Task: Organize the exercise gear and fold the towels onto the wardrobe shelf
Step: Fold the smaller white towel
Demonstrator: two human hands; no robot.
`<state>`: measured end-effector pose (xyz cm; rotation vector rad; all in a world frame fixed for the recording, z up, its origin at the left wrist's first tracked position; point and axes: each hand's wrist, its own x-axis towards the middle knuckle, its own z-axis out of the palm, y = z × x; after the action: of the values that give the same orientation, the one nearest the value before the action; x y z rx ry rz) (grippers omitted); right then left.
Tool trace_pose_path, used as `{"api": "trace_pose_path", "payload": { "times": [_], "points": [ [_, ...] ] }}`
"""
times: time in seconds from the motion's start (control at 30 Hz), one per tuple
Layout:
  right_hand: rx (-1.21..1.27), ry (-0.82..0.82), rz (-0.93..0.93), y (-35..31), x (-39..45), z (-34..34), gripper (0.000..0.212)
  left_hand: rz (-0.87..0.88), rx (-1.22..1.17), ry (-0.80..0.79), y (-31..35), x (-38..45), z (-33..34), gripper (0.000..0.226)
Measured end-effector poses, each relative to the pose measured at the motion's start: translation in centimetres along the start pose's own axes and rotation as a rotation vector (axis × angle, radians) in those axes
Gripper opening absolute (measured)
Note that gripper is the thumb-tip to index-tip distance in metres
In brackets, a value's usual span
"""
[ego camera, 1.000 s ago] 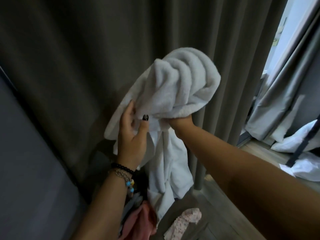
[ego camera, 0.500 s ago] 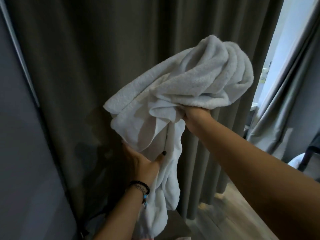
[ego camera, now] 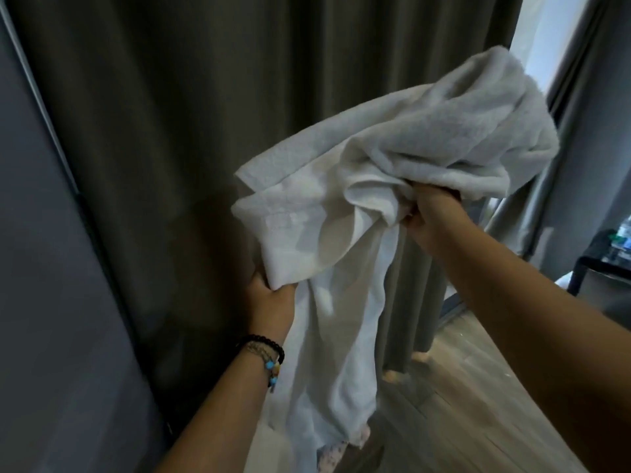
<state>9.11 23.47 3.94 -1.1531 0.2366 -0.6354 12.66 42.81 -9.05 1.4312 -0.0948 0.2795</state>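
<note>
A large white towel (ego camera: 392,155) hangs bunched in the air in front of a dark curtain. My right hand (ego camera: 431,218) grips a gathered wad of it at the upper right, arm raised. My left hand (ego camera: 271,303), with bead bracelets on the wrist, holds a lower edge of the towel at centre left; its fingers are hidden behind the cloth. A long tail of the towel drops between my arms toward the floor.
A grey-brown curtain (ego camera: 205,114) fills the background. A dark grey panel (ego camera: 51,268) stands at the left. Wooden floor (ego camera: 478,404) shows at the lower right, with a patterned cloth (ego camera: 333,455) lying below the towel. A dark piece of furniture (ego camera: 601,264) sits at the right edge.
My right hand has carried the bunched towel up and to the right. My left hand slid down the cloth from near the bunch to a lower edge. The towel has spread wider.
</note>
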Motion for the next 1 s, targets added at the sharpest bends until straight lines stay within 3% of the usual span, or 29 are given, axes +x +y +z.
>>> {"api": "trace_pose_path", "payload": {
  "times": [0.1, 0.23, 0.3, 0.37, 0.53, 0.7, 0.8, 1.0],
  "points": [
    [0.027, 0.09, 0.009, -0.5, -1.5, -1.3, 0.009, 0.061, -0.047, -0.022, 1.8, -2.3, -0.7, 0.029],
    [0.015, 0.074, 0.04, 0.1, -4.1, -2.8, 0.032, 0.092, -0.092, -0.016, 3.5, -4.8, -2.3, 0.026],
    [0.061, 0.071, 0.043, 1.1, -5.8, -3.8, 0.029, 0.09, -0.128, -0.014, 3.5, -5.8, -3.2, 0.028],
    [0.1, 0.049, 0.04, 2.7, -7.5, -4.7, 0.012, 0.078, -0.167, -0.022, 3.6, -6.6, -4.0, 0.03],
    [0.159, 0.122, 0.063, 5.8, -12.4, -5.3, 0.03, 0.077, -0.126, -0.093, 4.3, -9.0, -6.6, 0.034],
    [0.195, 0.14, 0.087, 8.3, -17.1, -4.3, 0.036, 0.148, -0.025, -0.171, 4.9, -11.3, -11.0, 0.01],
    [0.213, 0.121, 0.11, 9.2, -20.3, -2.7, 0.023, 0.183, -0.017, -0.212, 5.9, -12.8, -14.2, 0.011],
    [0.259, 0.115, 0.064, 10.6, -27.8, 1.0, 0.029, 0.19, -0.106, -0.338, 8.5, -15.4, -21.4, 0.023]
  ]
}}
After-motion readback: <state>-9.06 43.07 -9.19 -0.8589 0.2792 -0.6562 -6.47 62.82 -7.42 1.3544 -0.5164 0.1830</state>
